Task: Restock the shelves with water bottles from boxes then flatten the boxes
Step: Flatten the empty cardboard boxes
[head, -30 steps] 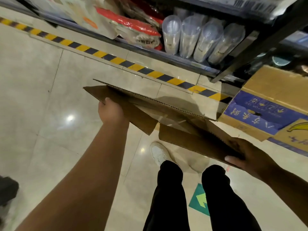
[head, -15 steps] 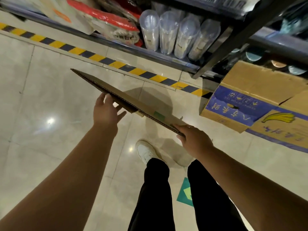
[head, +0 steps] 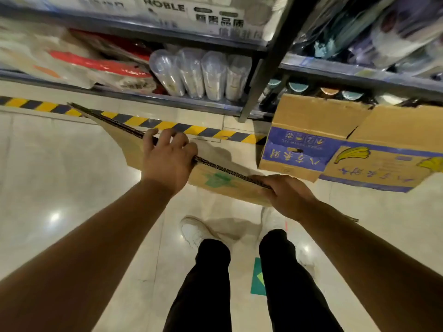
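Brown boxes and stripy tape
The flat box (head: pixel 239 194) is brown with a green mark. The floor tape (head: pixel 167 125) has yellow and black stripes. The other box (head: pixel 311 116) is brown with a blue band and yellow bananas. The trousers (head: pixel 208 283) are black and the shoe (head: pixel 194 231) is white.

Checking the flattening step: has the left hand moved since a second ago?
Yes. The left hand has shifted toward the striped floor tape and now grips the top edge of the flattened box.

Far shelf package (head: pixel 165 7): "NOBLE", first letter unclear, Chinese characters beside it.
Right banana box (head: pixel 297 149): upside-down yellow Chinese characters, blue band.
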